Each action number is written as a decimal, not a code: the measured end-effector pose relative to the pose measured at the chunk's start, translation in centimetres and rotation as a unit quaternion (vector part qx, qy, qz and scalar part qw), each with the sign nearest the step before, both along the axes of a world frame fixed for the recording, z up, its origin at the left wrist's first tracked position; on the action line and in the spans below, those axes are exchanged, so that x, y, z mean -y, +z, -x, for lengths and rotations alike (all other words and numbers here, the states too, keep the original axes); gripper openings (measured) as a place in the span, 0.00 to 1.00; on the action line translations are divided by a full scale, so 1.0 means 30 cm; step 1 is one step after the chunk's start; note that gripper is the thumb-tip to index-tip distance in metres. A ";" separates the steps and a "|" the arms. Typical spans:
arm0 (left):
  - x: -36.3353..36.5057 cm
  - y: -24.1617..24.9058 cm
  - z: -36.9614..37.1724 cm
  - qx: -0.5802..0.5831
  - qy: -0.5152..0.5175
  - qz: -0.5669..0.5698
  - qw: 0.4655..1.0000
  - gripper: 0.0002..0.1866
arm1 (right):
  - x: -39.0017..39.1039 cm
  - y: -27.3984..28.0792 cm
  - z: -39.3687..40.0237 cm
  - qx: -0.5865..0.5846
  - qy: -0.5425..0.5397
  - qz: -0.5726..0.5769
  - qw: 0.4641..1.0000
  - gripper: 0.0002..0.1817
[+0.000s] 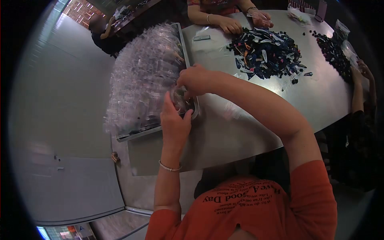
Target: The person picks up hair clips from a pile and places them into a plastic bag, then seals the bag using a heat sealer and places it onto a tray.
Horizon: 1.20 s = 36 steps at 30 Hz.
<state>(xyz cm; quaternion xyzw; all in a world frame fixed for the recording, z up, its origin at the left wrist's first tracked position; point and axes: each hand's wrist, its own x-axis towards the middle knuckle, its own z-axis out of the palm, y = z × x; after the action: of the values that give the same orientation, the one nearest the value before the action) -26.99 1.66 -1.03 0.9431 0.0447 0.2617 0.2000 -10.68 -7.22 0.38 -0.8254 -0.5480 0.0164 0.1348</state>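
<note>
Over the near right corner of a metal tray point(195, 105), my left hand point(175, 126) is closed around a clear plastic package point(179, 99) with dark contents, thumb on one side and fingers on the other. My right hand point(197, 80) reaches in from the right, its fingers bent down and closed at the top of the same package. Heaped high in the tray beside both hands are many clear plastic packages point(146, 70). What lies between my right fingertips is hidden by the hand.
A large pile of hair clips point(268, 54), mostly dark, lies on the metal table point(236, 132). Across from me, a person's hands point(231, 25) are at the pile's far edge. Another person's hands point(362, 70) are by a second dark pile point(334, 54) at right. A small flat object point(202, 38) lies near the tray.
</note>
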 end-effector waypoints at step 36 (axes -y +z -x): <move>0.208 -0.085 0.020 -0.009 -0.149 -0.045 0.988 0.12 | 0.376 -0.281 0.096 0.029 -0.112 -0.314 0.942 0.04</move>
<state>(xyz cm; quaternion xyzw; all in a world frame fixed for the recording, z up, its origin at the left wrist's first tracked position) -27.58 -4.58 -3.59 0.9497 -0.1066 0.2217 0.1937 -13.58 -18.51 -8.04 -0.7974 -0.4328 -0.1955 0.3724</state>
